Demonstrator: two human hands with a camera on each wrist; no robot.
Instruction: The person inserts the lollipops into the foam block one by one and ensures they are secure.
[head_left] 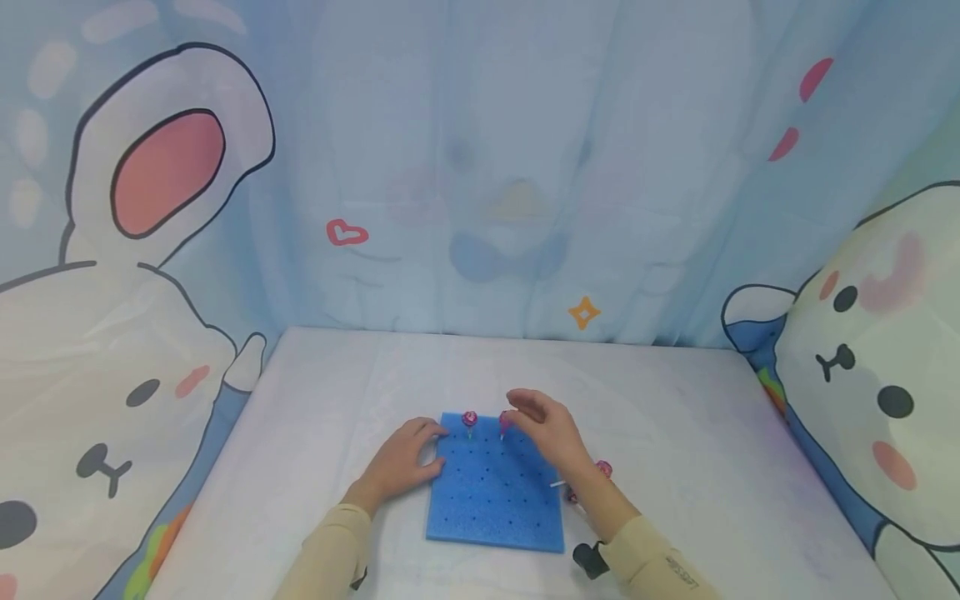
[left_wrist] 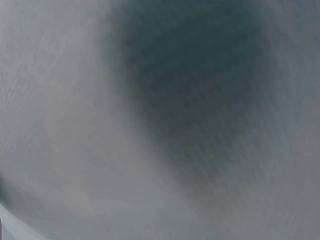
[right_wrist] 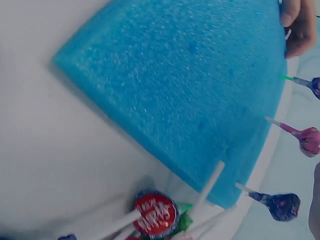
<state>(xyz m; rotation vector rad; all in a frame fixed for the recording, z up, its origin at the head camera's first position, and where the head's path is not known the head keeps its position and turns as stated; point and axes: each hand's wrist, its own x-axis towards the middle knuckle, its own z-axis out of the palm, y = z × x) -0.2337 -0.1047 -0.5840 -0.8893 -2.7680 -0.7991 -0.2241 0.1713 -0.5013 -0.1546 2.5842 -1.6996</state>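
Observation:
A blue foam board (head_left: 491, 500) dotted with small holes lies on the table. My left hand (head_left: 401, 461) rests against its left edge, thumb and fingers spread apart. Near the far edge stands a lollipop (head_left: 469, 418), with a pink lollipop (head_left: 504, 421) to its right. My right hand (head_left: 551, 429) is over the far right part of the board, fingertips beside the pink one. In the right wrist view a dark blue lollipop (right_wrist: 282, 206) also stands in the foam, nearest the right hand, whose fingers are mostly out of that view. The left wrist view is only a blur.
Several loose lollipops lie at the board's right side, among them a red-wrapped one (right_wrist: 156, 214) and one by the right forearm (head_left: 603, 468). A white cloth covers the table (head_left: 315, 367). Behind it hangs a blue curtain (head_left: 517, 125) with cartoon animals.

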